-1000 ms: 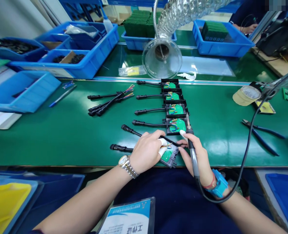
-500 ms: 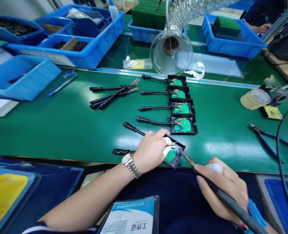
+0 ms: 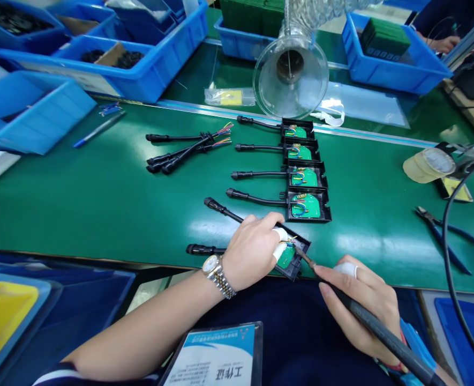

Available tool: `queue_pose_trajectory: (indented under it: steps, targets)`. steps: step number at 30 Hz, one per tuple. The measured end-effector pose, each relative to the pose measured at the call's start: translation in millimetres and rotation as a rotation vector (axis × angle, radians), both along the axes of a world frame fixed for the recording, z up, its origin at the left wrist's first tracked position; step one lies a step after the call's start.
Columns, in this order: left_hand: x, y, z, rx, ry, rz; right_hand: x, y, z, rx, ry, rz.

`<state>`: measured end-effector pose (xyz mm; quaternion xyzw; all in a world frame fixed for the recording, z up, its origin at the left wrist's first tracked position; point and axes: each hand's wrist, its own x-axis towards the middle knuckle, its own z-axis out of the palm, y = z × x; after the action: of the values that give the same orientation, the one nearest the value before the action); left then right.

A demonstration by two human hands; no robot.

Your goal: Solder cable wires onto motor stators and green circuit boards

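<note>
My left hand (image 3: pixel 253 246), with white finger covers, pinches thin coloured wires (image 3: pixel 288 239) over a green circuit board (image 3: pixel 288 256). The board sits in a black plastic housing (image 3: pixel 303 246) at the table's front edge, turned at a slant. Two black cables with connectors (image 3: pixel 215 203) emerge left of this hand; their other ends are partly hidden under it. My right hand (image 3: pixel 361 305) is closed around a soldering iron (image 3: pixel 353 308). The iron's tip is at the wires beside the left fingertips; whether it touches them I cannot tell.
Several housings with wired boards (image 3: pixel 306 206) stand in a column behind my hands. Loose cables (image 3: pixel 180 155) lie to the left, cutting pliers (image 3: pixel 441 236) to the right. A clear fume hood (image 3: pixel 291 96) hangs at the back, among blue bins (image 3: pixel 152 80). A co-worker's hand (image 3: pixel 448 44) shows far right.
The soldering iron's tip has moved left from the housing's edge toward the wires and board. My left hand keeps its pinch. The whole view has shifted slightly.
</note>
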<state>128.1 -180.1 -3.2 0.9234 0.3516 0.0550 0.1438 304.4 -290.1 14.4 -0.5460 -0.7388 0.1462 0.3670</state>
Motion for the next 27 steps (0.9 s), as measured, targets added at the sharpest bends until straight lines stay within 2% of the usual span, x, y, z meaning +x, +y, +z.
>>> queue_pose_trajectory:
  steps: [19, 27]
  targets:
    - [0.4, 1.1, -1.4, 0.003, -0.001, -0.002, 1.5, -0.1, 1.5, 0.021, -0.036, -0.027]
    - [0.9, 0.5, -2.2, 0.013, -0.007, 0.000, 0.0, -2.8, -3.6, 0.045, -0.013, -0.012]
